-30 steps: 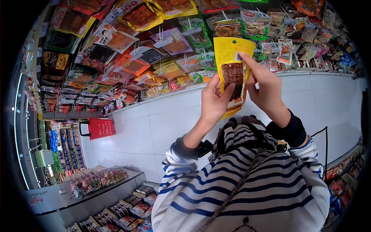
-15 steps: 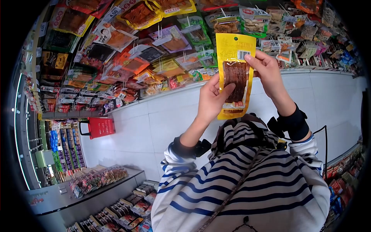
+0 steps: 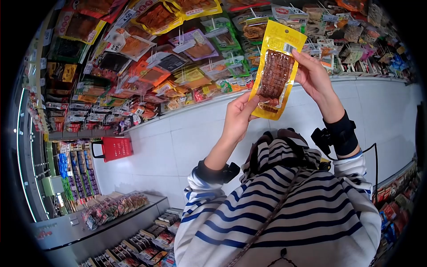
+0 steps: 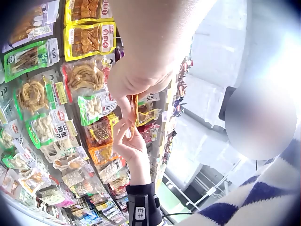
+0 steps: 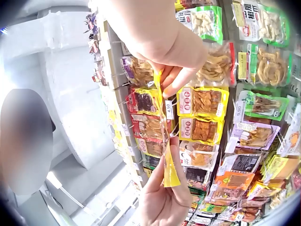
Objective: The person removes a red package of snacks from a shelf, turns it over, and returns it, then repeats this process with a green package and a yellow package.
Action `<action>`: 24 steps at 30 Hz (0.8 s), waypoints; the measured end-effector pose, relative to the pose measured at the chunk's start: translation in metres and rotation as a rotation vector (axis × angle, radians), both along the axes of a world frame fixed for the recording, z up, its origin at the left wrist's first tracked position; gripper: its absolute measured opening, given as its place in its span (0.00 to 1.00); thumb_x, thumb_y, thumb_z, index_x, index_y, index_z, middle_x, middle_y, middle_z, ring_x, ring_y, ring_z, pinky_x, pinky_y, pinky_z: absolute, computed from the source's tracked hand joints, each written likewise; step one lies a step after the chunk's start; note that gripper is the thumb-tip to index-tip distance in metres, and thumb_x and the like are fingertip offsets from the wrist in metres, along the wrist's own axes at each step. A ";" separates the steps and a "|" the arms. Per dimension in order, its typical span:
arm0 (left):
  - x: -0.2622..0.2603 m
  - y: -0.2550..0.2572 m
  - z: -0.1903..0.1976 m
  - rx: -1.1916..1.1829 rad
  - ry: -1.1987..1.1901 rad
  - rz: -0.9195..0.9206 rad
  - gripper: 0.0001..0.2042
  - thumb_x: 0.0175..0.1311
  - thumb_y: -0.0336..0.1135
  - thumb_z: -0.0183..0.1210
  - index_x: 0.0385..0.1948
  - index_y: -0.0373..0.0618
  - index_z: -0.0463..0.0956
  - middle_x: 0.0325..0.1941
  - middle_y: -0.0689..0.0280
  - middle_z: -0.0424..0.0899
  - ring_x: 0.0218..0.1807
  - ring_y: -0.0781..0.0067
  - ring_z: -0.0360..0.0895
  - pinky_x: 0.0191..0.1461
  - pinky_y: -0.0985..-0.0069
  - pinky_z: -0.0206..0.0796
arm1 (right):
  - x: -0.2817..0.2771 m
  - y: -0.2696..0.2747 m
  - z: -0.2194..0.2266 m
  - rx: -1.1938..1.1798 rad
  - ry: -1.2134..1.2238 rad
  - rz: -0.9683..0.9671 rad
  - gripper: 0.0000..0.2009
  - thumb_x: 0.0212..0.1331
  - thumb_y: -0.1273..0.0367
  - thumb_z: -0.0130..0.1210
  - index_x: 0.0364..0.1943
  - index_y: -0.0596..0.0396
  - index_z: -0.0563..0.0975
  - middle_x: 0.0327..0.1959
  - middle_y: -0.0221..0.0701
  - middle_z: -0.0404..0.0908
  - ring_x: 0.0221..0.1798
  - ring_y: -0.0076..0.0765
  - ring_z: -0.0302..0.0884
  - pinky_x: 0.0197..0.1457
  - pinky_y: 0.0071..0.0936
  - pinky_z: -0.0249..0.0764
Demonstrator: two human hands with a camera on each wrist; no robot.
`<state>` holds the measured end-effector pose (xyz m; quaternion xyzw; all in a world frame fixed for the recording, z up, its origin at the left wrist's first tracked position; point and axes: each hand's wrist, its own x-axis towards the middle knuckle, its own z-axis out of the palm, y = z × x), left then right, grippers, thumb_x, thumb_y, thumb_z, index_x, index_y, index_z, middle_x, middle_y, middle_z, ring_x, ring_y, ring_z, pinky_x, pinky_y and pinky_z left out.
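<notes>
A yellow snack packet point(image 3: 276, 73) with a clear window, showing brown strips inside, is held up in front of the shelves. My left hand point(image 3: 235, 118) pinches its lower left corner, thumb on the front. At the upper right edge, close by the barcode, my right hand point(image 3: 316, 82) grips it with the thumb in front and the fingers behind. The packet tilts to the right at its top. In the right wrist view the packet point(image 5: 171, 173) appears nearly edge-on between both hands, and the left wrist view also shows it as a thin strip.
Hanging snack packets point(image 3: 195, 46) fill the shelf rack ahead, with price tags among them. A red shopping basket point(image 3: 116, 147) stands on the pale tiled floor point(image 3: 153, 153) to the left. Behind it is a counter point(image 3: 155, 207) with more packaged goods.
The packet has risen away from the body and tilted to the right. My right hand has shifted from pointing at its front to gripping its edge; my left hand has slid towards the bottom corner.
</notes>
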<state>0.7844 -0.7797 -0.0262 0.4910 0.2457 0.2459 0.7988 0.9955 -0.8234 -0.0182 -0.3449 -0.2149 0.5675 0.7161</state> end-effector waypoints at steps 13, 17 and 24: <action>-0.002 0.001 -0.007 0.021 0.068 0.016 0.14 0.62 0.33 0.42 0.44 0.32 0.66 0.41 0.58 0.75 0.42 0.70 0.74 0.47 0.74 0.67 | 0.000 -0.004 0.000 -0.014 -0.015 0.045 0.14 0.55 0.67 0.48 0.40 0.64 0.69 0.37 0.35 0.74 0.37 0.24 0.75 0.34 0.19 0.77; -0.004 0.003 -0.013 0.052 0.088 0.022 0.14 0.62 0.33 0.43 0.45 0.33 0.66 0.41 0.59 0.76 0.42 0.72 0.75 0.46 0.76 0.67 | -0.002 -0.005 0.003 -0.037 -0.133 0.004 0.14 0.55 0.65 0.48 0.40 0.64 0.70 0.36 0.34 0.75 0.36 0.23 0.75 0.33 0.19 0.77; -0.006 0.005 -0.018 0.095 0.102 0.014 0.15 0.62 0.34 0.44 0.46 0.36 0.67 0.40 0.63 0.76 0.40 0.75 0.75 0.44 0.79 0.67 | -0.001 -0.002 0.008 -0.063 -0.213 -0.106 0.16 0.57 0.62 0.45 0.40 0.64 0.70 0.37 0.35 0.75 0.36 0.24 0.76 0.32 0.19 0.77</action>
